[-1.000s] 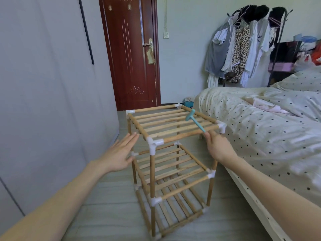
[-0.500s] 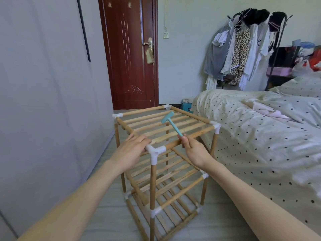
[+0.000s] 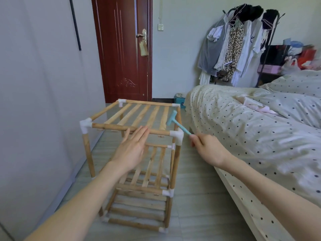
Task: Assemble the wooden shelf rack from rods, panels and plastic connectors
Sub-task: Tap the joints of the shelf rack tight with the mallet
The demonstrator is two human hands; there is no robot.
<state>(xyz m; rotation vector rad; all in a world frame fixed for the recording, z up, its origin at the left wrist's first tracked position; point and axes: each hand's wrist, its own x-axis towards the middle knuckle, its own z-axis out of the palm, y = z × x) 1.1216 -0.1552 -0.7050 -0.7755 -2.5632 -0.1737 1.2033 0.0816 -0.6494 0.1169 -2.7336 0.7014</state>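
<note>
Nearest to me, my 2 bare forearms reach in from the bottom edge. My left hand (image 3: 132, 148) is flat, fingers straight and together, its fingertips at the front top rod (image 3: 128, 129) of the wooden shelf rack (image 3: 133, 153); I cannot tell whether they press on the rod or only hover just in front of it. My right hand (image 3: 206, 150) is curled around the handle of a small teal plastic hammer (image 3: 177, 123), whose head sits over the right edge of the top panel, near the front right white plastic connector (image 3: 176, 135).

The rack stands upright on the pale floor (image 3: 196, 202) with 3 slatted tiers: top, middle and bottom. White connectors join the rods at the corners. It stands between the grey wall (image 3: 34, 101) on my left and the bed (image 3: 260, 136) on my right, close to both.

The bed carries a cream cover with dark dots. Beyond the rack a dark red door (image 3: 123, 49) is closed, with a small teal box (image 3: 178, 100) on the floor near it. Farther right, a clothes rack (image 3: 234, 46) holds hanging garments against the back wall.
</note>
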